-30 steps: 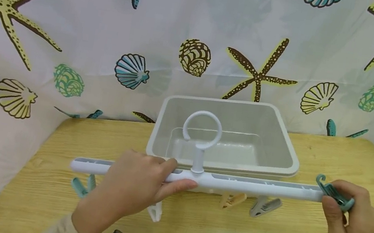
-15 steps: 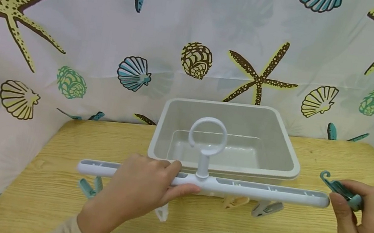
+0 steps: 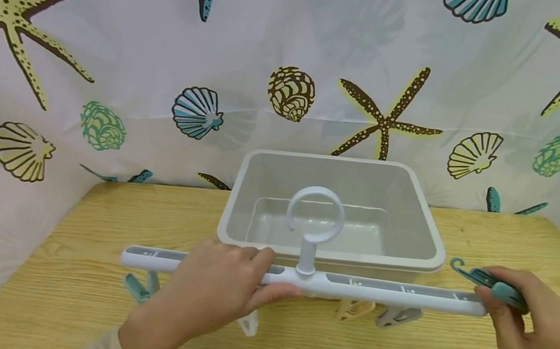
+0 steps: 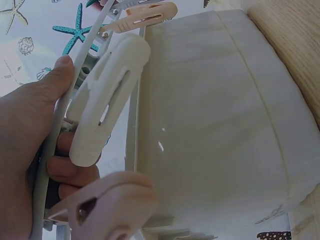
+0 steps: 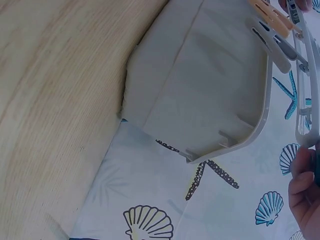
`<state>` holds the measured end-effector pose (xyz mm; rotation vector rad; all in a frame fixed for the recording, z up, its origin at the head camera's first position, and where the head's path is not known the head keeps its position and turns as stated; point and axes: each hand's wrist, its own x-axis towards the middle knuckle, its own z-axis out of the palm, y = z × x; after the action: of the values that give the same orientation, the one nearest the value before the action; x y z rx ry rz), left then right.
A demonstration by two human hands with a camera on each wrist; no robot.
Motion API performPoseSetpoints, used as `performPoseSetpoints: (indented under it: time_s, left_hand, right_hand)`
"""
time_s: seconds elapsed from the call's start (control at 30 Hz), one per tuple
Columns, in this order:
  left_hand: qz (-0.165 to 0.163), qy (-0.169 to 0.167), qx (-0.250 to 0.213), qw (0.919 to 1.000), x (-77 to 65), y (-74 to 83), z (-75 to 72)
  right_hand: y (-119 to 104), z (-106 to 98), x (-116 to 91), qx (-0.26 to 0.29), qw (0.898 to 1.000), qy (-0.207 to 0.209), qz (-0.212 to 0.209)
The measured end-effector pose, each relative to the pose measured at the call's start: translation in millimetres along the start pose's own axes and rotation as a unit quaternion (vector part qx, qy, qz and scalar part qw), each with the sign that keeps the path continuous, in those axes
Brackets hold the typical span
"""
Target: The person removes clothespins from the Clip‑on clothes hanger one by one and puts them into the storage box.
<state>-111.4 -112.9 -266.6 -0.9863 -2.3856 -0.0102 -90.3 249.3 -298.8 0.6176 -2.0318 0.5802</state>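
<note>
My left hand (image 3: 220, 286) grips a white clip hanger (image 3: 392, 294) by its bar, left of the ring-shaped hook (image 3: 318, 191). Below the bar hang clothespins: a teal one (image 3: 135, 288) at the left, a white one (image 4: 102, 107), a peach one (image 3: 354, 310) and a grey one (image 3: 398, 317). The left wrist view also shows a pinkish clothespin (image 4: 120, 205) close to the camera. At the bar's right end, my right hand (image 3: 543, 340) pinches a loose teal clothespin (image 3: 499, 287), its small curled hook pointing left over the bar.
Behind the hanger, a light grey plastic basin (image 3: 435, 259) stands on the wooden table (image 3: 92, 303). A white cloth (image 3: 261, 9) printed with starfish and shells hangs around the back and sides.
The right hand first drew the teal clothespin rightward off the bar's end, then brought it back left with its hook turned further left. The hanger has shifted slightly right and down in view.
</note>
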Motion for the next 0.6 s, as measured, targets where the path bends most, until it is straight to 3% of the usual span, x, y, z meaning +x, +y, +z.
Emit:
performPoseSetpoints:
  time_s: [0.33,0.6]
  left_hand:
    - [-0.007,-0.003,-0.003,1.0,-1.8,-3.6,-2.5]
    - [0.006,0.022,0.008,0.9997,-1.8,-1.5,2.8]
  right_hand:
    - [4,1,9,-0.009,1.0,0.01,0.0]
    - [1,-3,24,-0.017,0.999,-0.03,-0.012]
